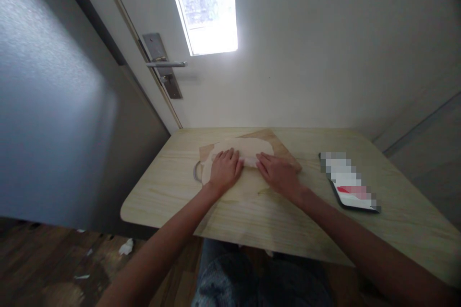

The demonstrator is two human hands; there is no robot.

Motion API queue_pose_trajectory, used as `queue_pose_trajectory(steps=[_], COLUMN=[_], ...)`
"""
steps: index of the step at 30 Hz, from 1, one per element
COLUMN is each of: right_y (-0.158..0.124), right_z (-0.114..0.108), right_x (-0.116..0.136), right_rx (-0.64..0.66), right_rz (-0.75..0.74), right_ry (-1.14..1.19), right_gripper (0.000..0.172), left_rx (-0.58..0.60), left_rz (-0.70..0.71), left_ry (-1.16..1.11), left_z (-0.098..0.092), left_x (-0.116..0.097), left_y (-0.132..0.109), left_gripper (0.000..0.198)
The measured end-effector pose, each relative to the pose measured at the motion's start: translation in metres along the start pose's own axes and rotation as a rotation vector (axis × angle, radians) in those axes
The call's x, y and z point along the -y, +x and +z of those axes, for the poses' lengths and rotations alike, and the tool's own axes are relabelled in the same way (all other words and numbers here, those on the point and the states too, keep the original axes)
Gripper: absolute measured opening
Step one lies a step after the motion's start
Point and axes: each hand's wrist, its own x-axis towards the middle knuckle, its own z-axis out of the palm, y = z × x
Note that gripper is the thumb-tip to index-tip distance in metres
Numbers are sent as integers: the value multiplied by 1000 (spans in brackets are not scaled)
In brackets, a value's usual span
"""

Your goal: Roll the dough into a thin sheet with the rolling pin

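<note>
A thin pale sheet of dough (248,146) lies on a wooden cutting board (284,153) near the table's far edge. My left hand (225,170) rests flat on the sheet's left part, fingers stretched forward and close together. My right hand (279,172) lies flat on its right part, fingers pointing left. Between the fingertips shows a short whitish roll (250,160), a rolling pin or a folded lip of dough; I cannot tell which. Both hands touch it, and neither wraps round it.
The light wooden table (173,192) has rounded corners and stands against a white door with a metal lever handle (166,64) and a bright glass pane (207,5). A phone (347,182) lies to the right. Paper scraps (126,247) litter the dark floor.
</note>
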Motion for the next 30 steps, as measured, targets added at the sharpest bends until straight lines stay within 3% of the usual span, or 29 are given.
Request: queue_pose_trajectory(steps=[4, 12, 22, 30], right_y=[2, 13, 51, 86], right_z=[3, 6, 10, 16], right_x=[-1, -4, -14, -23], right_rx=[-5, -4, 7, 37], right_rz=[-16, 26, 98, 160], right_ry=[-33, -97, -86, -82], right_gripper=[42, 43, 43, 44], left_rx=[59, 59, 123, 220], left_rz=[-11, -82, -165, -326], left_ry=[-7, -18, -26, -16], left_z=[-1, 12, 22, 31], left_x=[0, -2, 1, 8], left_y=[11, 28, 61, 93], left_gripper=[34, 36, 41, 45])
